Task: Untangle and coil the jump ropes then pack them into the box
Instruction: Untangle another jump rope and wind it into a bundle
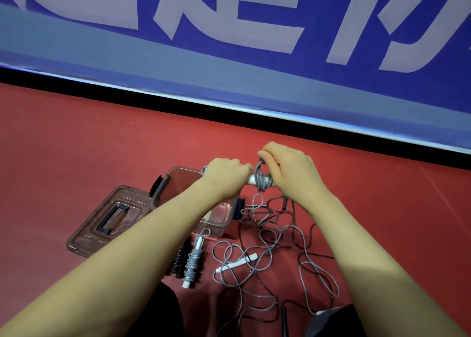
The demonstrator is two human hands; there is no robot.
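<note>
while both hands [257,173] grip it, the rope handle [258,179] lies left-right

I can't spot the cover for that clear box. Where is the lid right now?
In the head view, the lid lies flat on the red floor, just left of the open clear box and under the person's left forearm.
</note>
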